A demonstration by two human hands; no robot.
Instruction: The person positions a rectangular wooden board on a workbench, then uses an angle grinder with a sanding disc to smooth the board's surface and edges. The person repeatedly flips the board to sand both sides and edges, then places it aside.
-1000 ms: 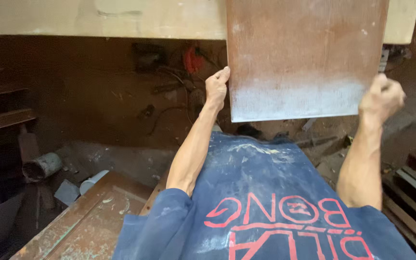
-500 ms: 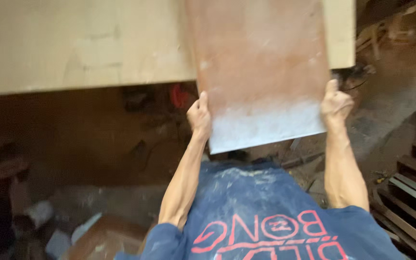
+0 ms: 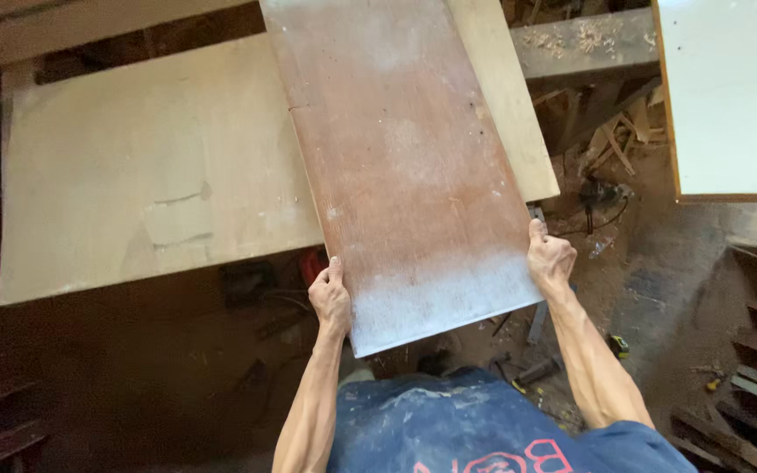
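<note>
**Two hands hold a reddish board over a pale bench**

View from above, looking down the person's bare forearms. One long, flat, reddish-brown wooden board (image 3: pixel 405 166), dusted white at its near end, runs from the picture's centre up toward 12 o'clock, tilted slightly to the left. Its far part lies across one wide, pale tan sheet-wood bench (image 3: pixel 151 175); its near end juts out past the bench edge, over the dark floor.

The left hand (image 3: pixel 331 300), at about 7 o'clock from the board's centre, is closed on the board's left edge near the near corner. The right hand (image 3: pixel 550 260), at about 4 o'clock, grips the right edge, thumb lying up along it. Both hands hold the board.

At 2 o'clock, one white panel with a brown edge (image 3: pixel 733 96) stands apart from the bench. Between them, a grey wooden beam strewn with shavings (image 3: pixel 584 39) crosses toward 1 o'clock. On the floor by the right hand lies a small dark power tool with a cord (image 3: pixel 602 194). At 6 o'clock, the person's dusty blue shirt (image 3: pixel 466 425) carries red lettering at its lower edge.
</note>
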